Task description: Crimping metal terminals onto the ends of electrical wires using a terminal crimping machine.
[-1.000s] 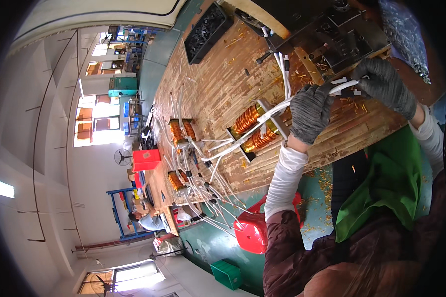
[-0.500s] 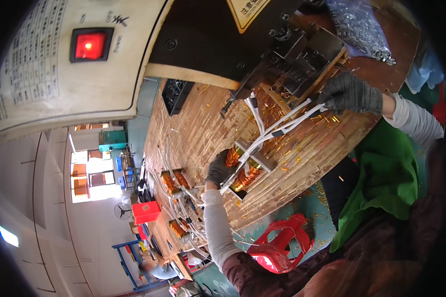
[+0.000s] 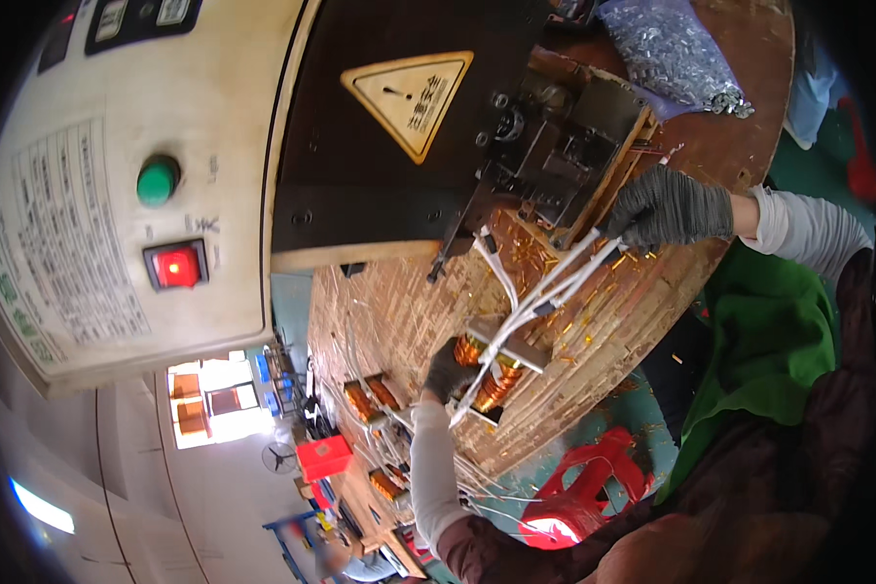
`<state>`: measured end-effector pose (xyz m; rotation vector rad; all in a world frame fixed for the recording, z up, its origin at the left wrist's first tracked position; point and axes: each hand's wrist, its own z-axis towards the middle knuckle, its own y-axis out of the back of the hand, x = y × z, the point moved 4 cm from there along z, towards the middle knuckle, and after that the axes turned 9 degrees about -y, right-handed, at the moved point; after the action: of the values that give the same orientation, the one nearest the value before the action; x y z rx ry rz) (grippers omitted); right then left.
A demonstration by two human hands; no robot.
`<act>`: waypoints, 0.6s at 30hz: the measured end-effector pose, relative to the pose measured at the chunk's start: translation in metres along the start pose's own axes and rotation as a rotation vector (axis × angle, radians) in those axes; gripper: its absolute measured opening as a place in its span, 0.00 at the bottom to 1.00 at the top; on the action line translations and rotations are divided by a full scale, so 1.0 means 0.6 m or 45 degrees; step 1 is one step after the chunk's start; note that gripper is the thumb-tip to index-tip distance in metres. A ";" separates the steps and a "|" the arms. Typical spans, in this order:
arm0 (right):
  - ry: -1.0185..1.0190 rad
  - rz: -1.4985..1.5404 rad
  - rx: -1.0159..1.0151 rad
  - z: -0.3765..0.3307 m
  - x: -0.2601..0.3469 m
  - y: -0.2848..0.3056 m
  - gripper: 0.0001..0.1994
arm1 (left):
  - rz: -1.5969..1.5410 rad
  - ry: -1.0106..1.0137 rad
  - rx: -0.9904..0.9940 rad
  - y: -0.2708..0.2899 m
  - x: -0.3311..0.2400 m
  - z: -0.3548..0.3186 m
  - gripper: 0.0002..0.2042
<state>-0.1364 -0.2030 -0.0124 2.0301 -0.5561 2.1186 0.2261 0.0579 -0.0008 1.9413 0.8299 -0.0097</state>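
On the wooden workbench [image 3: 594,336] lies a copper-wound transformer [image 3: 496,384] with two coils and a grey metal core. My left hand [image 3: 448,372], in a dark grey glove, grips its left side; some fingers are hidden behind the coil. White sleeved wires [image 3: 526,316] run from the transformer up to the right. Their far ends are pinched by my gloved right hand [image 3: 667,206], just below the press head [image 3: 545,161] of a machine. One white lead [image 3: 496,263] stands apart, bending up toward that head.
The machine's pale control box [image 3: 165,243] fills the upper left, its red switch [image 3: 177,266] lit. A bag of small metal pieces [image 3: 672,54] lies beyond my right hand. More wound transformers [image 3: 370,397] sit at the left. A red stool [image 3: 594,482] stands below the bench edge.
The view has turned, bringing more of the machine's front and its warning triangle into sight. Both hands keep their hold on the transformer and the wires, with little movement relative to the bench.
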 end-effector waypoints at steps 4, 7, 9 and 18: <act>0.109 -0.200 -0.009 -0.023 0.027 0.022 0.08 | -0.028 -0.089 0.197 0.016 -0.027 -0.001 0.30; -0.011 -0.106 -0.052 -0.032 0.050 0.042 0.08 | 0.098 -0.151 0.231 0.017 -0.045 0.032 0.32; 0.017 -0.208 -0.062 -0.020 0.067 0.047 0.08 | 0.036 -0.207 0.232 0.026 -0.080 0.022 0.31; 0.069 -0.285 -0.231 0.001 0.037 0.085 0.08 | 0.106 -0.332 0.283 0.019 -0.060 0.100 0.33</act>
<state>-0.1559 -0.2536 0.0016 1.8374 -0.4699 1.9136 0.2247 -0.0123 -0.0101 2.1248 0.5941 -0.3112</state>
